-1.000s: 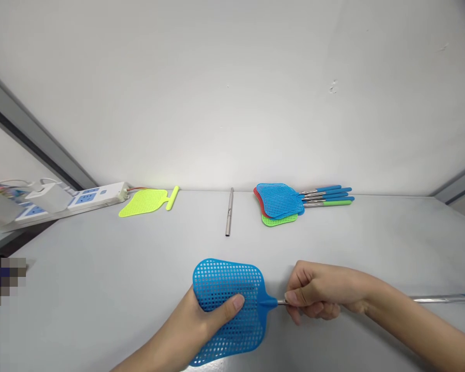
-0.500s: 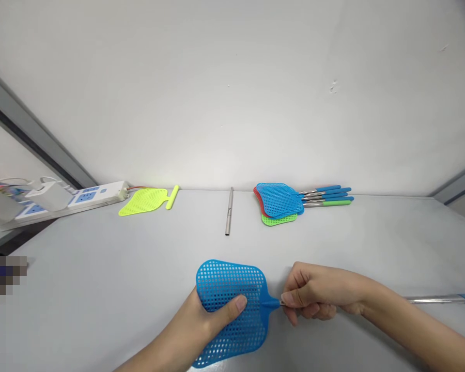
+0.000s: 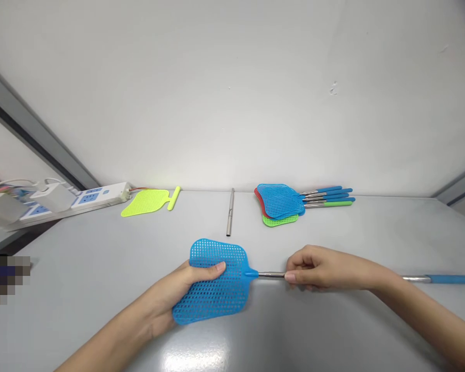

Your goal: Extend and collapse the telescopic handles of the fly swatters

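A blue fly swatter (image 3: 234, 299) is held level above the grey table, its mesh head to the left and its blue grip at the far right. My left hand (image 3: 178, 289) is closed on the mesh head, thumb lying on top and the fingers hidden beneath. My right hand (image 3: 313, 268) pinches the metal rod a little way right of the head's neck, with a short length of rod showing between. My right forearm covers part of the rod.
Behind lie a stack of fly swatters (image 3: 281, 201) in blue, red and green, a loose metal rod (image 3: 230, 214), and a yellow swatter head (image 3: 145, 202) with a short yellow piece (image 3: 174, 198). A power strip (image 3: 101, 199) with plugged-in adapters stands at left, before the wall.
Both hands and the swatter have moved up and away from me. My right hand is further from the mesh head, so more rod shows at the neck, and the blue grip is now fully in view.
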`<state>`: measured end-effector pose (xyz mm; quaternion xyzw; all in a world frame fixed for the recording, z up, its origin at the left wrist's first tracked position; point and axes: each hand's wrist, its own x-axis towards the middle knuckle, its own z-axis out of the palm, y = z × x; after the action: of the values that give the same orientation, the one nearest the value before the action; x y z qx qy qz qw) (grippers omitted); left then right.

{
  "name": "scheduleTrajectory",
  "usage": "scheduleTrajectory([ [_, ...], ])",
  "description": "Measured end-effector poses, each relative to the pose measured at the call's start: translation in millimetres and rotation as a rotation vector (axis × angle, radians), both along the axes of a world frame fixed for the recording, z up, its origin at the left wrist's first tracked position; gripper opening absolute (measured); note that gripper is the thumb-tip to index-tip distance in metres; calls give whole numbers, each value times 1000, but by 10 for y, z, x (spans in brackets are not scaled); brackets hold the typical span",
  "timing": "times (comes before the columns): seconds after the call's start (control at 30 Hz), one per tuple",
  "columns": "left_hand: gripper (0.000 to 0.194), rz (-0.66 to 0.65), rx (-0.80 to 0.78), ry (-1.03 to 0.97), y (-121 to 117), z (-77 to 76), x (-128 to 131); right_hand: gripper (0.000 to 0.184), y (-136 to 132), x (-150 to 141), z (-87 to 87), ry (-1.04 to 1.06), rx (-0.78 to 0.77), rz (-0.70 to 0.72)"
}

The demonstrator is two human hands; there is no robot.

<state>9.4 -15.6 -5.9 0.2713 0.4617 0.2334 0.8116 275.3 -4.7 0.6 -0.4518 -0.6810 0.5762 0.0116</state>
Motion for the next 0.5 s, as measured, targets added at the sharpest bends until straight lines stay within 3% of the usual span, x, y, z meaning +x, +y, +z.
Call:
scheduleTrajectory([
  [0.27, 38, 12, -11, 58, 23, 3, 27, 34, 24, 9, -147, -17, 80, 23],
  [0.5, 41, 38, 24, 66, -12, -18, 59, 30, -2, -25, -175, 30, 26, -13],
])
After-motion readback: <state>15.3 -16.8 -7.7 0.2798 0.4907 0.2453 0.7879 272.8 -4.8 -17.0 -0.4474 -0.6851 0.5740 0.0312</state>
